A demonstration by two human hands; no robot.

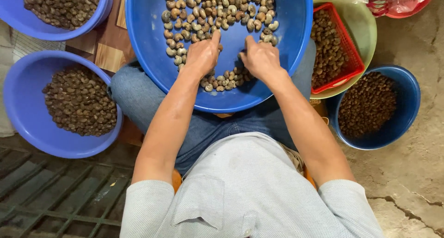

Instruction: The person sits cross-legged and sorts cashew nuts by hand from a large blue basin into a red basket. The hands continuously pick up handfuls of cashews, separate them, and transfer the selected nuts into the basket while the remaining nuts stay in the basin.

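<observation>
Large blue basin point(148, 44) resting on the person's lap, holding pale, curved nuts point(217, 9). Left hand point(202, 55) and right hand point(260, 57) lie palm-down side by side, index fingers extended, remaining fingers curled, pinching nothing visible. The main scatter lies just beyond both fingertips; a smaller cluster point(226, 81) sits between the wrists. Individual nuts point every way; no common axis.

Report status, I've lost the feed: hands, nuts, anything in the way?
Left hand and right hand both open, fingers down among nuts in blue basin on lap. Nothing gripped. Nothing blocking; other basins sit aside.
</observation>
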